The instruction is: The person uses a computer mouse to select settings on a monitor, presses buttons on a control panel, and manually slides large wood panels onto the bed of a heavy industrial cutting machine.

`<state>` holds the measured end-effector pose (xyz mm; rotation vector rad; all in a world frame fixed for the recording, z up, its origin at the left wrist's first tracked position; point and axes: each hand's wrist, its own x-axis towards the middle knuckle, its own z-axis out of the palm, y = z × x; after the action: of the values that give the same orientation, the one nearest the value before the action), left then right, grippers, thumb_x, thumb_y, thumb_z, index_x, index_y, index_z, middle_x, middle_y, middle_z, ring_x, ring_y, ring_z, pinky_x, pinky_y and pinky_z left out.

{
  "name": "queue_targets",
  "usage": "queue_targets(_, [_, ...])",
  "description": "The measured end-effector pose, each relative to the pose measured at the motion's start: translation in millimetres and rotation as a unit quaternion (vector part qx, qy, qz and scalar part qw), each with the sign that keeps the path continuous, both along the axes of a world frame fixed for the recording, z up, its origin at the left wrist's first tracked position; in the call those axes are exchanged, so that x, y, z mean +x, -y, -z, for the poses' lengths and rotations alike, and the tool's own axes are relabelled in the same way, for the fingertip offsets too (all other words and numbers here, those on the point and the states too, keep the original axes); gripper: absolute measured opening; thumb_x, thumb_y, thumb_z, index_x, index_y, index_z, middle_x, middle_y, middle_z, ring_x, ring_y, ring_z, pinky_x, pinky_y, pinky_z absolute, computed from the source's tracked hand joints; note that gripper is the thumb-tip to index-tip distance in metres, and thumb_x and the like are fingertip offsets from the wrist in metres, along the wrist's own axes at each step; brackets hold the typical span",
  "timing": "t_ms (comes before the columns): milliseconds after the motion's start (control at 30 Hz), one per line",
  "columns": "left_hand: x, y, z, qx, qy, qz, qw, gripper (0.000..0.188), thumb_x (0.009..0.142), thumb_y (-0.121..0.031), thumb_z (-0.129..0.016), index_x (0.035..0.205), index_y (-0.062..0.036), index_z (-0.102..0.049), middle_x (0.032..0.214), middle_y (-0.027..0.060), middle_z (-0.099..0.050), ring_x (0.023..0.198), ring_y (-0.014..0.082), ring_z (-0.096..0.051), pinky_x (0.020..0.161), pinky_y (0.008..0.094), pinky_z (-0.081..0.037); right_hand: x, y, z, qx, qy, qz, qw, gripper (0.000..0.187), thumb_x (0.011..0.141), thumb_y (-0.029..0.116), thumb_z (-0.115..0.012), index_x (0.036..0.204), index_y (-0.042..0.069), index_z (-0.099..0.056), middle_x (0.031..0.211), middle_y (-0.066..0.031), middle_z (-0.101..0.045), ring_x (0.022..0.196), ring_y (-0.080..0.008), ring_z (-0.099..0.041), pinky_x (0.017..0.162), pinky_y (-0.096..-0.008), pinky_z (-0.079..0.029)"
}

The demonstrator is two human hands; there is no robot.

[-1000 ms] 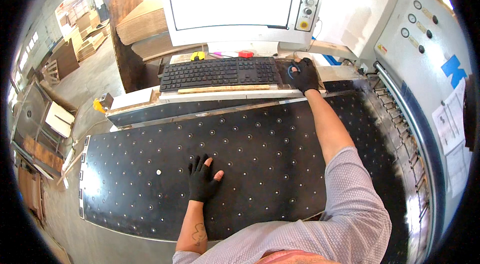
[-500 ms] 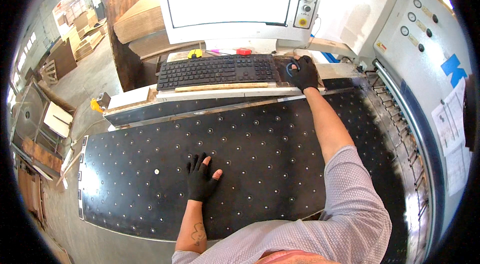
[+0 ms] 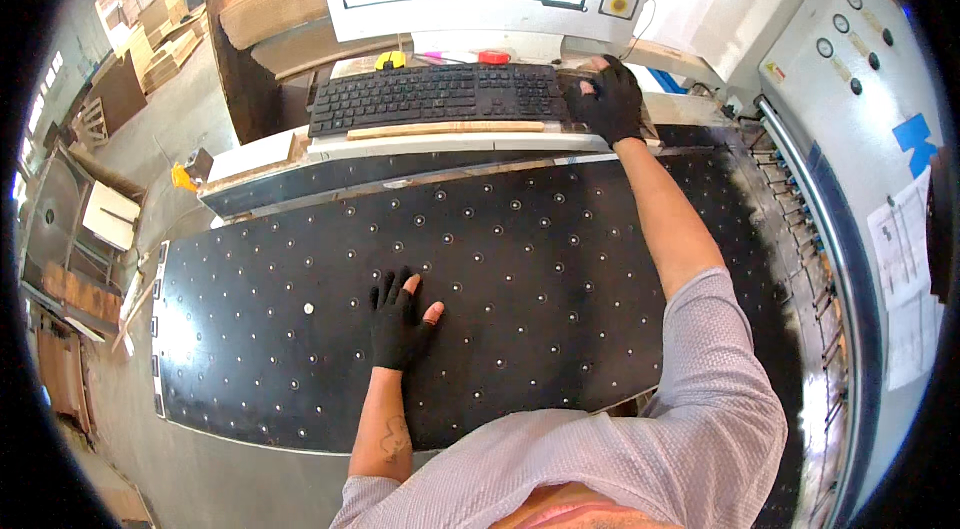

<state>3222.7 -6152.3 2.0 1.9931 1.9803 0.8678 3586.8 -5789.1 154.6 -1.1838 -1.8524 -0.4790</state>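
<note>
My left hand (image 3: 402, 321), in a black glove with bare thumb and fingertip, lies flat with its fingers spread on a black table (image 3: 520, 279) dotted with small round studs. It holds nothing. My right arm reaches forward to a ledge below the monitor. There my right hand (image 3: 612, 101), gloved the same way, is curled over a computer mouse, which it now almost wholly covers. Just left of that hand sits a black keyboard (image 3: 440, 97), with a thin wooden strip (image 3: 445, 130) along its near edge.
A white-framed monitor (image 3: 470, 19) with knobs and a yellow button stands behind the keyboard. At right rises a grey machine cabinet (image 3: 820, 119) with gauges and papers. A yellow tape measure (image 3: 391, 60) and a red object (image 3: 493, 57) lie behind the keys. Stacked boards (image 3: 280, 14) stand at left.
The whole view has tilted down a little, so everything sits higher in the picture. The right hand now hides more of the mouse. My left hand stays in place on the table.
</note>
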Motion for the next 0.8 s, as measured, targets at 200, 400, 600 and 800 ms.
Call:
queue_targets(200, [-1.1,-6.8,6.1,0.007,0.015,-0.008,1.0,0.061,0.091,-0.038,-0.075,0.14,-0.0034,-0.059,0.152,0.0216,-0.055,0.149,0.0432,-0.039,0.125,0.0531,-0.023,-67.6,31.2,-25.4,-0.102,0.015,-0.15,0.983,0.032,0.094,0.015,-0.061,0.125,0.009,-0.069,0.12,-0.0178,-0.072,0.114,-0.0376,-0.067,0.103,-0.0472,-0.051])
queue_targets(400, [3.2,-8.1,2.2,0.016,0.014,0.0,1.0,0.062,0.09,-0.038,-0.075,0.139,-0.0028,-0.06,0.151,0.0217,-0.055,0.148,0.0429,-0.04,0.125,0.0524,-0.025,-77.9,27.7,-25.5,-0.108,0.064,-0.186,0.975,0.024,0.094,0.012,-0.061,0.115,0.009,-0.071,0.113,-0.0159,-0.074,0.106,-0.0386,-0.069,0.096,-0.0477,-0.053])
queue_targets(600, [-1.9,-6.8,9.6,0.012,0.015,0.004,1.0,0.065,0.092,-0.049,-0.072,0.14,-0.0065,-0.059,0.155,0.0189,-0.052,0.15,0.0419,-0.039,0.124,0.0573,-0.023,-64.6,12.3,-22.6,-0.169,0.023,-0.123,0.978,0.022,0.096,0.017,-0.061,0.115,0.011,-0.072,0.116,-0.0163,-0.074,0.106,-0.0374,-0.071,0.097,-0.0473,-0.055])
queue_targets(800, [-2.2,-3.9,5.8,0.008,0.0,0.001,1.0,0.066,0.092,-0.049,-0.072,0.14,-0.0063,-0.059,0.155,0.0183,-0.053,0.15,0.0417,-0.039,0.124,0.0575,-0.022,-21.7,5.7,-13.2,-0.069,-0.051,-0.048,0.995,0.026,0.09,0.014,-0.066,0.115,0.008,-0.071,0.115,-0.0163,-0.073,0.11,-0.0366,-0.069,0.099,-0.0453,-0.054])
